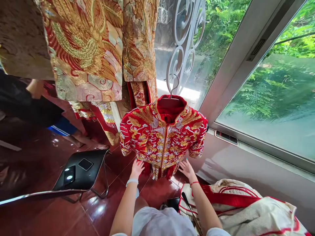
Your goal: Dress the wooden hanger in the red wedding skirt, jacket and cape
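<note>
1. Head view: gold-and-red embroidered robes [86,49] hang at eleven o'clock.
2. At centre, a red jacket with gold and silver embroidery [163,137] hangs on a wire hanger [173,86], its front facing the camera.
3. Cream-and-red folded cloth [246,209] lies at four o'clock, and a black chrome-legged chair [81,172] stands at eight o'clock.
4. Left hand [136,168]: open, fingers spread, tips touching the jacket's hem at its seven o'clock corner, forearm stretched straight up-frame.
5. Right hand [187,168]: open, fingers splayed, tips on the hem at five o'clock, gripping nothing.
</note>
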Tool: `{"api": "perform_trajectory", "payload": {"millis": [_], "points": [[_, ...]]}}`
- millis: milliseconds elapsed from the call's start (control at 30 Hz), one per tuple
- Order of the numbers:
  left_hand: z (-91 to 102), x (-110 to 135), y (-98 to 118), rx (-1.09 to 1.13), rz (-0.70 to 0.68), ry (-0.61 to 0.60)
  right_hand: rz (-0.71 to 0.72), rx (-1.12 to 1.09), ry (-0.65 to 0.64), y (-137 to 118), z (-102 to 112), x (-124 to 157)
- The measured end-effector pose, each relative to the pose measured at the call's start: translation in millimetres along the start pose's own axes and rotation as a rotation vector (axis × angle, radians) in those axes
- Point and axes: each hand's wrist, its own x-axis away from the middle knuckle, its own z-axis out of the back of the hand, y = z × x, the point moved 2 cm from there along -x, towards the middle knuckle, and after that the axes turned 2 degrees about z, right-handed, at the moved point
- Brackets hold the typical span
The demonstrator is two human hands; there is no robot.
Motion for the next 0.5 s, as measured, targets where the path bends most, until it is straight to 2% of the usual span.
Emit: {"api": "perform_trajectory", "payload": {"millis": [133, 267, 367, 500], "points": [[-0.9, -18.3, 3.3, 0.048, 0.105, 0.000, -0.064, -0.029, -0.045, 8.9, -10.7, -18.6], [-3.5, -30.4, -0.2, 0.089, 0.109, 0.016, -0.059, -0.058, -0.027, 15.1, -12.5, -32.5], [2.1, -31.4, -11.5, 0.106, 0.089, 0.039, -0.038, -0.070, 0.003, 26.9, -2.8, -33.0], [19.6, -24.1, -37.2, 0.091, 0.091, 0.159, -0.016, -0.037, 0.074, 50.7, 18.0, -24.0]]}}
